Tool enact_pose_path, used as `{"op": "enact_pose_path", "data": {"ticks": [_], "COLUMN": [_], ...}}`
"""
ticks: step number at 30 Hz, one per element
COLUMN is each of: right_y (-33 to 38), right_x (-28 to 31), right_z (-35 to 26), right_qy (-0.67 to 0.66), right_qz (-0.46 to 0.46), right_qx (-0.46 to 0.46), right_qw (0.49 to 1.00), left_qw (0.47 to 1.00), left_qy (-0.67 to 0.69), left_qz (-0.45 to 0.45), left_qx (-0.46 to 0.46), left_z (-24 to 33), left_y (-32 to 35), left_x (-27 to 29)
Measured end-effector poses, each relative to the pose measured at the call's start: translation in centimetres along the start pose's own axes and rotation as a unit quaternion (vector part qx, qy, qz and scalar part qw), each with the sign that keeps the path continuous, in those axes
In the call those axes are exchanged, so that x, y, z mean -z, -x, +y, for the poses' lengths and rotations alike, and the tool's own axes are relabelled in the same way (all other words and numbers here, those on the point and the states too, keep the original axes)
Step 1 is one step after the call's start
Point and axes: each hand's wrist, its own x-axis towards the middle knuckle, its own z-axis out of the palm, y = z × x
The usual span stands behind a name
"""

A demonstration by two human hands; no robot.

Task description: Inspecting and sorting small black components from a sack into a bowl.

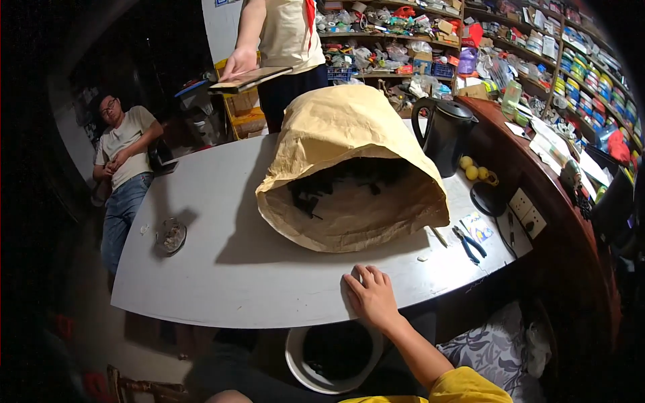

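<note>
Your right hand (371, 297) lies flat and open, palm down, on the near edge of the grey counter (222, 269), gripping nothing; the forearm runs back toward the lower right, ending in a yellow sleeve. Your left hand is out of view.

Just beyond the fingers, a big brown paper sack (349, 168) lies on its side with its wide mouth facing you, dark black pieces (329, 185) showing inside. Below the counter edge, just beside your wrist, a white bucket (334, 356) holds more dark material.

To the right of the sack, blue-handled pliers (469, 242) lie near a small card, with a black electric kettle (447, 134) and a few yellow round fruits (474, 169) behind. A small dish (171, 236) sits well apart at the left. Across the counter, another person stands holding a flat board (252, 77), and a second person sits at the far left. Crowded shelves fill the background.
</note>
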Motion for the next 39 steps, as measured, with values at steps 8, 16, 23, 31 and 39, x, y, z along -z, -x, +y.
{"op": "enact_pose_path", "data": {"ticks": [8, 16, 23, 31, 39], "right_y": [0.4, -0.6, -8.9, -26.6, -29.7], "right_x": [0.0, 0.3, 5.1, 3.6, 2.3], "right_z": [0.7, -0.9, -2.7, -4.1, -5.1], "right_qy": [-0.016, -0.015, -0.409, -0.774, -0.792], "right_qz": [-0.003, 0.001, 0.042, 0.020, 0.048], "right_qx": [-0.015, 0.000, 0.100, -0.195, -0.267], "right_qw": [1.000, 1.000, 0.906, 0.602, 0.546], "left_qw": [0.937, 0.770, 0.588, 0.673, 0.739], "left_qy": [0.228, 0.400, 0.503, 0.404, 0.592], "left_qz": [0.263, 0.494, 0.629, 0.593, 0.300], "left_qx": [-0.038, -0.054, -0.078, 0.177, 0.120], "left_z": [6.1, 7.3, 8.1, 10.2, 12.4], "left_y": [-2.0, -3.2, -8.0, -3.2, -1.7], "left_x": [-2.8, -7.0, -8.1, -10.8, -13.5]}}
